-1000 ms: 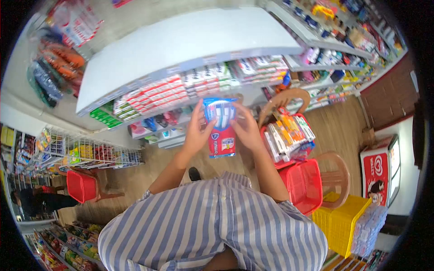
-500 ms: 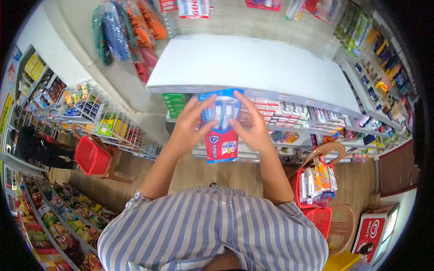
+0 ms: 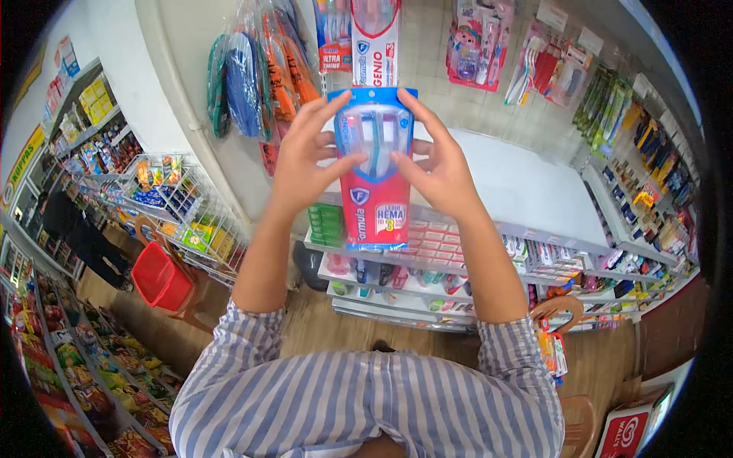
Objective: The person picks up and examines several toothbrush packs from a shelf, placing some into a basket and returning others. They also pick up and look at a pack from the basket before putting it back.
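A red and blue Formula toothbrush pack (image 3: 374,206) with a clear window is held upright in front of me. My left hand (image 3: 317,149) grips its left side, fingertips at the top corner and thumb across the window. On the other side my right hand (image 3: 431,156) holds it the same way, thumb on the window's right edge. Just behind the pack's top hangs a Genio toothbrush pack (image 3: 376,65) on the wall panel. The white shelf top (image 3: 504,175) lies beyond my right hand.
Small boxes (image 3: 443,248) fill the shelf below. Packaged slippers (image 3: 244,84) hang at the left, and other toothbrush packs (image 3: 477,46) hang at the right. A red basket (image 3: 162,276) rests on a chair at the left, near a person in dark clothes (image 3: 84,237). Snack racks (image 3: 84,359) line the lower left.
Both hands have raised the toothbrush pack toward the hanging packs on the wall. The view has tilted up, showing more of the wall panel.
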{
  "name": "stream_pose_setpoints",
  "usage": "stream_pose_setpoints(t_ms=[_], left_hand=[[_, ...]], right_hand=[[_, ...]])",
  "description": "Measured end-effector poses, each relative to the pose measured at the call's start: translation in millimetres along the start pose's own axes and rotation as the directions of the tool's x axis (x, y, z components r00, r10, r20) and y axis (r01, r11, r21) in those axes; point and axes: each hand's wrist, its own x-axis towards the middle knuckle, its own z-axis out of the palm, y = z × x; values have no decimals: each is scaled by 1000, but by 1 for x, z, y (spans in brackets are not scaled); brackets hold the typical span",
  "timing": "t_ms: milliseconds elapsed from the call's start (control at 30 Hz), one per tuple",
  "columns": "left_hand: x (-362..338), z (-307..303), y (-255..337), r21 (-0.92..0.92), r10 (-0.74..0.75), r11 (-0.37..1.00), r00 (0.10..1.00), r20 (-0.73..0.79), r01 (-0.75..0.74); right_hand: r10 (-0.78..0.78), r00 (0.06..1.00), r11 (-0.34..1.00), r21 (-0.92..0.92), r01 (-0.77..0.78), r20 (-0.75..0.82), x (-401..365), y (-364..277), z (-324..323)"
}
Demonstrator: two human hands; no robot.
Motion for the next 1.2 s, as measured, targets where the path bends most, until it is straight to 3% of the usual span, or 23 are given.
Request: stream_pose_setpoints(t_ms=[133,200,367,467,567,633,733,867,1000,1067,1200], left_hand=[[35,-9,-4,3,18,1000,1000,-2,-18],[49,-16,-12,-88,-30,996,999,21,32],[77,-32,-45,-18,-5,1000,1000,-2,5],[88,-44,-56,1,-40,999,999,-20,40],[107,-60,-74,10,-7,1000,1000,-30,7],[117,-73,-83,36,7,999,1000,-12,-7],[137,-90,-97,34,3,999,1000,-16,-3],[169,-118,-124,102,35,994,999,21,-37],[196,-132,-134,62,70,995,996,47,-73],[208,-137,-138,93,231,968,972,54,-235],[219,-143,-141,3,254,967,964,77,-255]], right_hand=[[-7,998,1000,22,6,70,41,7,-11],[-98,991,993,-58,103,87,63,26,-15],[-88,991,996,4,88,103,101,49,-15],[-109,988,982,-140,124,109,122,70,-9],[-109,989,988,-95,119,102,152,93,-2],[-233,971,958,-159,239,58,170,104,5],[-169,985,967,-189,170,25,192,113,12],[-179,983,968,-184,168,-44,225,125,23],[-240,965,930,-311,198,-105,254,131,26],[-379,920,879,-347,326,-96,266,136,26],[-232,963,959,-199,204,-133,259,110,36]])
